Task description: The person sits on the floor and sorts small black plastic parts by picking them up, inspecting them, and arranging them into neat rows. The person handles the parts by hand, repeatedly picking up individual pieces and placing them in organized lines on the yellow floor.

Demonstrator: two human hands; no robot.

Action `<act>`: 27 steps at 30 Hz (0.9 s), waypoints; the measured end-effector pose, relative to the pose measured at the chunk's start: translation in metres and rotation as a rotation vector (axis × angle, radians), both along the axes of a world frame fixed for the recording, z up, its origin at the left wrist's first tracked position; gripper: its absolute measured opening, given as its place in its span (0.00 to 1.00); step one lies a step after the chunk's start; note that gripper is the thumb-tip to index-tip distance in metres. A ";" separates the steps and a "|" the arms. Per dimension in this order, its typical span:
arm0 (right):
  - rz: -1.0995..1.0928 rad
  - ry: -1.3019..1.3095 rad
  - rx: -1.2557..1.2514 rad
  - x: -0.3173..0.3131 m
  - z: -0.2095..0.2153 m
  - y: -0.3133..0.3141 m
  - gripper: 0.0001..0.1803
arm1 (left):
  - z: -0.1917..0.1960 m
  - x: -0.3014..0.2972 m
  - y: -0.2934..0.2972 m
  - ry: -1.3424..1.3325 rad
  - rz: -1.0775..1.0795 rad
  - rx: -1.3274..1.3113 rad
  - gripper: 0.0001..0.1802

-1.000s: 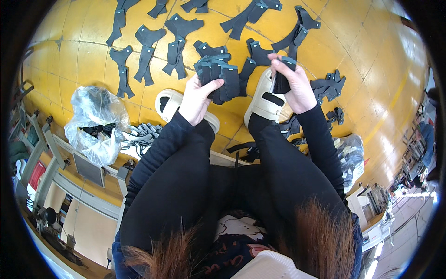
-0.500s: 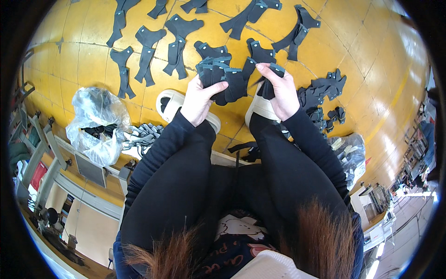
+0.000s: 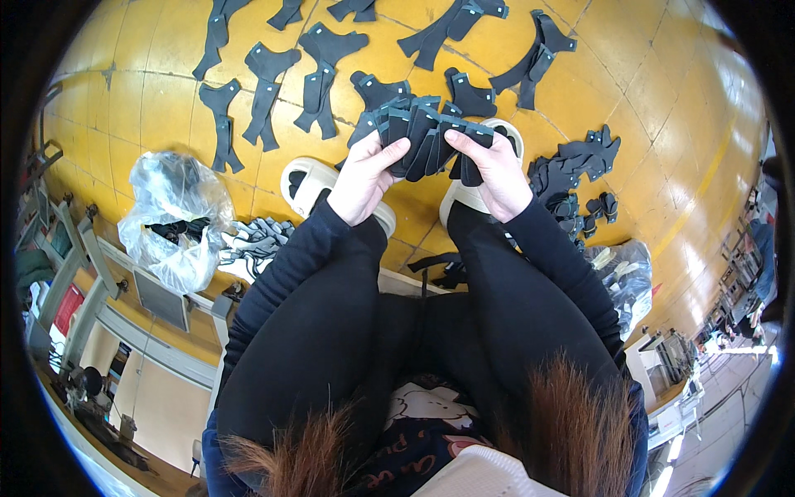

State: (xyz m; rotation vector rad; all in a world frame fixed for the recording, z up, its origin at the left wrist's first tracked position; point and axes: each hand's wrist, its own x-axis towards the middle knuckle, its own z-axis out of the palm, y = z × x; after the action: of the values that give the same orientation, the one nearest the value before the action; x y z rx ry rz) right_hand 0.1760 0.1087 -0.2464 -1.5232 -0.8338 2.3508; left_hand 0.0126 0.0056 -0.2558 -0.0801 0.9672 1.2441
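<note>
Between my hands, above my white slippers (image 3: 308,184), a fan of small black fabric pieces (image 3: 423,149) with dark teal edges is spread out. My left hand (image 3: 364,176) is closed on its left end, the thumb lying on top. The right end is pinched by my right hand (image 3: 495,174), thumb over the front and fingers behind. The pieces overlap one another, so their lower layers are hidden. Just beyond them, flat black cut fabric pieces (image 3: 472,95) with small pale labels lie on the yellow floor.
More black fabric pieces (image 3: 263,95) lie in rows farther off. At left stands a clear plastic bag (image 3: 178,224) beside grey-and-white strips (image 3: 257,244). On the right are a black fabric pile (image 3: 571,166) and another plastic bag (image 3: 625,277). A metal-framed table (image 3: 157,344) is at lower left.
My right hand has come toward the left, bringing its pieces against those in my left hand. The two separate bunches now form one overlapping fan.
</note>
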 end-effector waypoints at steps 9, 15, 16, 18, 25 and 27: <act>-0.047 0.054 -0.038 -0.005 0.001 -0.003 0.12 | -0.009 0.001 -0.007 0.161 -0.027 0.009 0.14; 0.007 0.039 -0.006 -0.001 0.001 -0.004 0.10 | -0.010 0.000 -0.007 0.320 -0.097 -0.024 0.11; 0.018 0.033 -0.025 -0.002 0.002 -0.003 0.10 | -0.009 0.000 -0.007 0.326 -0.102 -0.027 0.11; 0.040 0.022 -0.064 -0.002 0.006 -0.002 0.10 | -0.006 0.001 -0.007 0.339 -0.111 -0.033 0.11; -0.077 0.028 -0.069 -0.002 0.003 -0.002 0.12 | -0.004 -0.003 -0.002 0.238 -0.013 -0.085 0.07; -0.164 0.001 -0.092 0.000 0.002 0.002 0.12 | 0.001 0.000 0.002 0.200 0.078 -0.155 0.08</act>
State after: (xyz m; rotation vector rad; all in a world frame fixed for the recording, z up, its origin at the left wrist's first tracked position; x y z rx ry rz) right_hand 0.1760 0.1109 -0.2447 -1.5618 -0.5838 2.2982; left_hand 0.0124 0.0076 -0.2549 -0.1174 1.2440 1.2644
